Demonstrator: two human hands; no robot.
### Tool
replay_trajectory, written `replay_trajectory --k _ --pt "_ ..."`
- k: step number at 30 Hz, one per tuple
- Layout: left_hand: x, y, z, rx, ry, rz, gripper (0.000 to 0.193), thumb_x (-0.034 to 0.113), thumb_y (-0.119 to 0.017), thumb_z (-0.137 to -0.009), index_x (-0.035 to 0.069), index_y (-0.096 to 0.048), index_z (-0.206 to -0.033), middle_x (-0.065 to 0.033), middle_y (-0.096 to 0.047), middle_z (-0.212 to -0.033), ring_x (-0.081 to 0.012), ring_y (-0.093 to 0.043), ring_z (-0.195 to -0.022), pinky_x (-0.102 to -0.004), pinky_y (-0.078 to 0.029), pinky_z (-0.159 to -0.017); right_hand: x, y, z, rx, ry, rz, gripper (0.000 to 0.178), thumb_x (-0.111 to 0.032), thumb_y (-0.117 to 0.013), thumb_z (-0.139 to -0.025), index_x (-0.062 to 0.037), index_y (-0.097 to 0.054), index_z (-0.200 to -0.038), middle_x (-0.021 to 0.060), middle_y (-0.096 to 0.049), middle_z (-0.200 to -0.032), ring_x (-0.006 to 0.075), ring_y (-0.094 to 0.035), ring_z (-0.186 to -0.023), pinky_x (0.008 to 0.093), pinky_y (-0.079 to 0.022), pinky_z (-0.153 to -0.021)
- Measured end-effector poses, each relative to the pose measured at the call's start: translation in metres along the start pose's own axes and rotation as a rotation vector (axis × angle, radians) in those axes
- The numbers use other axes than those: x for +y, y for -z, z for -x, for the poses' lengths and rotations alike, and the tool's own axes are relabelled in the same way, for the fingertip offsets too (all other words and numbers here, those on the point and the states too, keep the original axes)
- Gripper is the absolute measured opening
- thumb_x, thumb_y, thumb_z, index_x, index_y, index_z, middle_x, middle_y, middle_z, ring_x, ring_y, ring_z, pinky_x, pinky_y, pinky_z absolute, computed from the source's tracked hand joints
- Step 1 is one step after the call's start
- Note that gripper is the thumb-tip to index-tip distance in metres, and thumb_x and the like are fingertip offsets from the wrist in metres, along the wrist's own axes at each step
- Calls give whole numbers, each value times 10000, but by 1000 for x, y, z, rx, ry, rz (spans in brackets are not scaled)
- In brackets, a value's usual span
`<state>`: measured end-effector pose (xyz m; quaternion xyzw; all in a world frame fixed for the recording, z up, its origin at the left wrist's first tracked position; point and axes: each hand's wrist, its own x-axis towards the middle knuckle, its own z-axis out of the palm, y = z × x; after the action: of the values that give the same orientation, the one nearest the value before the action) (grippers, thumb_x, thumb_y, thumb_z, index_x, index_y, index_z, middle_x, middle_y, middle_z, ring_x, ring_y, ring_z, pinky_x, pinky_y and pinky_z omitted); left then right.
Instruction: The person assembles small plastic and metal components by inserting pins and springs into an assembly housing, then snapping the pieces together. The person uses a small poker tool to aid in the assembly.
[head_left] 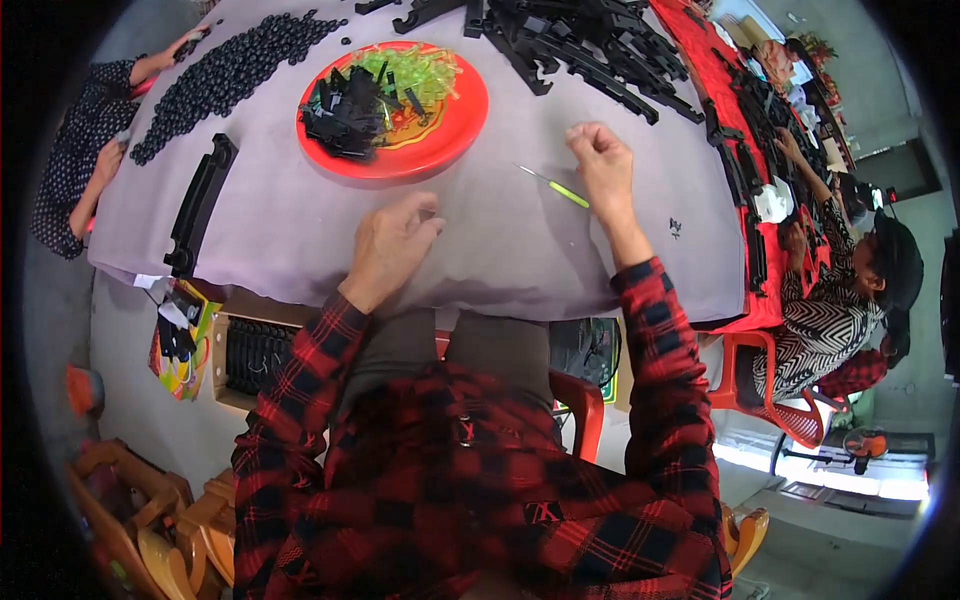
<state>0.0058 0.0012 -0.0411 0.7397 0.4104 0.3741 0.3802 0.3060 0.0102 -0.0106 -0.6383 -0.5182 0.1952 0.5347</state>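
Observation:
My left hand (391,247) hovers over the near edge of the table, below the red plate (470,120), its fingers curled together. A small dark spot shows at its fingertips, too small to name. Farther right, my right hand (606,168) is raised with thumb and fingers drawn together; whatever is in them is hidden. Beside it on the cloth lies a thin screwdriver (568,193) with a yellow-green handle, its tip toward the plate. Small black plastic pieces (345,112) and clear yellow-green pieces (425,72) are heaped on the plate.
A long black plastic part (201,205) lies at the left, near a spread of black round pieces (235,80). Long black parts (600,50) are piled at the back. Tiny black bits (675,228) lie right. Co-workers' arms (95,185) and a person in a cap (850,300) flank the table.

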Motion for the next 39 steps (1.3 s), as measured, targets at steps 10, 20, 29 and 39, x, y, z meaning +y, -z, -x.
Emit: replay_trajectory --k 10,20,29,39 --pt "-9 -6 8 104 -41 13 150 95 -720 -821 40 -676 -954 -45 -449 -575 -141 -441 -507 -300 -374 -496 36 -45 -115 38 -54 657 632 -497 -753 -749 17 -659 -1105 157 -700 -998 264 -666 -947 347 -508 -851" --pt "-8 -12 7 142 -111 74 145 133 -734 -828 36 -682 -923 -67 -484 -560 -153 -447 -472 -315 -379 -476 73 -69 -133 22 125 792 447 -435 -731 -742 -19 -717 -905 198 -707 -869 342 -684 -844 430 -527 -767" --pt "-11 -5 9 97 -91 75 107 109 -724 -844 11 -680 -840 -10 -403 -517 -48 -380 -494 -270 -338 -460 10 -31 -81 -123 -604 -134 190 -235 -731 -837 -66 -681 -907 19 -577 -640 124 -497 -528 292 -412 -478" --pt "-14 -4 8 79 -56 203 156 128 -697 -884 -6 -672 -808 60 -414 -531 -18 -368 -521 -246 -316 -467 -31 13 19 -134 -620 -1031 174 -142 -684 -880 -21 -572 -934 19 -571 -784 106 -529 -637 260 -477 -580"
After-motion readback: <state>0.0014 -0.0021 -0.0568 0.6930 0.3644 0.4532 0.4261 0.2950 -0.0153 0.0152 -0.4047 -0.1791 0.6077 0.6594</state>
